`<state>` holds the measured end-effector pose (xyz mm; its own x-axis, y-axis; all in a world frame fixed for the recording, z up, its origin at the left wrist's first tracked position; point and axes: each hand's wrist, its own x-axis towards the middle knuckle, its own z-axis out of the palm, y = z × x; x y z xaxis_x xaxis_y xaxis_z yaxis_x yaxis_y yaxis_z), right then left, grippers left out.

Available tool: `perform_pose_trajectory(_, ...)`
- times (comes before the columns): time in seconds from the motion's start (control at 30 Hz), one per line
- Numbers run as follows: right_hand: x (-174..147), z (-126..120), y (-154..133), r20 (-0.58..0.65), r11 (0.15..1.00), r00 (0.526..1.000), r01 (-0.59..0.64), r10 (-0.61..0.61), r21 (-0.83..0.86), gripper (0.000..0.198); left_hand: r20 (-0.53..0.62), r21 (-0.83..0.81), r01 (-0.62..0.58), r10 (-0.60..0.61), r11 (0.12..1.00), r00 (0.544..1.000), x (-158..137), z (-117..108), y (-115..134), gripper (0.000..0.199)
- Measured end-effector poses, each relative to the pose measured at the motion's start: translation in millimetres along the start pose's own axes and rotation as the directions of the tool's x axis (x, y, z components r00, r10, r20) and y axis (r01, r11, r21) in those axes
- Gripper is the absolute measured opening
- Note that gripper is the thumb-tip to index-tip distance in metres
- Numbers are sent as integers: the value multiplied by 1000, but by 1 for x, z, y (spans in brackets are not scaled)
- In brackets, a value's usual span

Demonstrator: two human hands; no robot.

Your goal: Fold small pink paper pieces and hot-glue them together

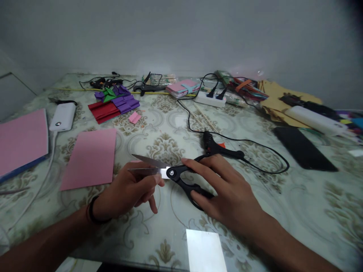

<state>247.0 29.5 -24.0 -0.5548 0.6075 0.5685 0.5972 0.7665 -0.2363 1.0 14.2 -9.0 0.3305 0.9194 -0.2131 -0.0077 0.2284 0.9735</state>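
Note:
My right hand [227, 185] holds a pair of black-handled scissors [172, 173], its fingers and thumb at the handle loops. The blades are spread apart and point left. Close against the blades is my left hand [138, 187], with thumb and forefinger pinched near the pivot and the other fingers bent loosely. A sliver of pink shows between the blades and this hand; what the pinch holds is mostly hidden. Left of that hand lies a sheet of pink paper [90, 158]. A black glue gun [222, 148] rests just beyond the scissors.
Folded red paper [104, 112] and purple paper [126, 104] lie at the back left, near a white power bank [62, 117]. A white power strip [210, 99] feeds the looping glue gun cord. A black phone [304, 148] lies right; pink sheets [22, 141] lie far left.

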Motion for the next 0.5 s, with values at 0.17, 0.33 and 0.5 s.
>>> perform_pose_trajectory(0.17, 1, -4, 0, 33, 1000, 999, 13, -13, 5, 43, 24, 24, 16, -17, 1000, 1000, 1, -1, 0, 14)
perform_pose_trajectory(0.33, 1, -4, 3, 32, 1000, 999, 26, -26, 17, 43, 97, -48, 69, -64, 996, 993, 3, -2, -1, 14)
perform_pose_trajectory(0.5, 2, -5, 4, 32, 999, 999, 7, -8, 31, 43, 115, -87, 74, -63, 993, 991, 2, -2, 0, 25)
